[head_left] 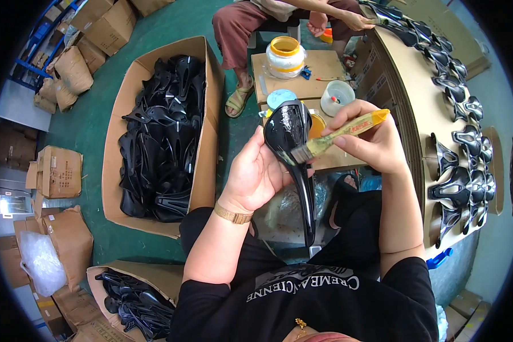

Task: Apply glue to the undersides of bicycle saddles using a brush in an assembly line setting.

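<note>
A glossy black bicycle saddle shell point(279, 131) is held up in my left hand point(256, 171), wide end away from me and the narrow nose pointing down toward my lap. White wet-looking streaks lie on its wide end. My right hand point(376, 139) pinches a flat paintbrush point(347, 132) by its wooden, yellow-tipped handle. The bristles rest against the shell near where it narrows. Just beyond the shell stand an open tub with a yellow rim point(317, 126), partly hidden, and a translucent plastic cup point(337, 98).
A large carton point(211, 131) full of black saddle shells stands to the left, another carton point(154, 276) nearer me. Rows of shells line the bench point(407, 85) at right. A white jar with yellow rim point(285, 57) sits on a box ahead. A person point(242, 34) sits opposite, one hand at the bench.
</note>
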Demonstrator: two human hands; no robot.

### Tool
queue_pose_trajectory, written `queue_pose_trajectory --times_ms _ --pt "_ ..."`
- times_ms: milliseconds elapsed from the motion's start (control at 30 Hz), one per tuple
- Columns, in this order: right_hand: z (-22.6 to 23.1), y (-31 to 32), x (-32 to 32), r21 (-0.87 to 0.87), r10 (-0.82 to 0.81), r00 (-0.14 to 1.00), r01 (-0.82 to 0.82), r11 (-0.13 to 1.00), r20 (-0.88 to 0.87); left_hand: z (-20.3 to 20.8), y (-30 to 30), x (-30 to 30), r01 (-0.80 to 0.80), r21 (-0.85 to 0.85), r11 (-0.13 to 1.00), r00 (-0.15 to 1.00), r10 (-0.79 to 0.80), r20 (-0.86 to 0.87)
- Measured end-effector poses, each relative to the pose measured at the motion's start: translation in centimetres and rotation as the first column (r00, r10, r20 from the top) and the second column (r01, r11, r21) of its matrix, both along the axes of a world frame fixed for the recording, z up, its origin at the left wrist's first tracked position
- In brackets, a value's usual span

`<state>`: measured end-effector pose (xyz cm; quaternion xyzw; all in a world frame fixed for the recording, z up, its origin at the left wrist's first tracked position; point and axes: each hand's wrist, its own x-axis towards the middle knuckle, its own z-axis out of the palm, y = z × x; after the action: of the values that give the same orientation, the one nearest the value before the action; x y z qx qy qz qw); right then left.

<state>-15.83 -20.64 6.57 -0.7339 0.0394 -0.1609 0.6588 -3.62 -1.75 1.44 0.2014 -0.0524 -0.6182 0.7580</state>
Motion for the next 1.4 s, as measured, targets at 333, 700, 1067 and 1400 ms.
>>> queue_pose_trajectory --times_ms 333,700,1067,1400 --pt "-0.8 0.6 -0.2 -0.056 -0.146 0.985 0.152 0.987 0.097 0.2 0.3 0.2 -0.021 -0.029 0.999 0.999 0.02 -0.03" --pt "-0.8 0.7 -0.4 -0.034 -0.159 0.971 0.167 0.985 0.176 -0.3 0.4 0.4 0.014 -0.031 0.999 1.0 -0.013 0.024" --pt "-0.7 0.7 -0.7 -0.092 -0.148 0.975 0.165 0.982 0.169 0.0 0.5 0.6 0.019 -0.095 0.995 1.0 -0.018 0.007" --pt "-0.1 0.4 -1.1 -0.14 0.017 0.994 -0.003 0.99 0.104 -0.6 0.6 1.1 0.005 -0.045 0.999 1.0 -0.005 -0.002"
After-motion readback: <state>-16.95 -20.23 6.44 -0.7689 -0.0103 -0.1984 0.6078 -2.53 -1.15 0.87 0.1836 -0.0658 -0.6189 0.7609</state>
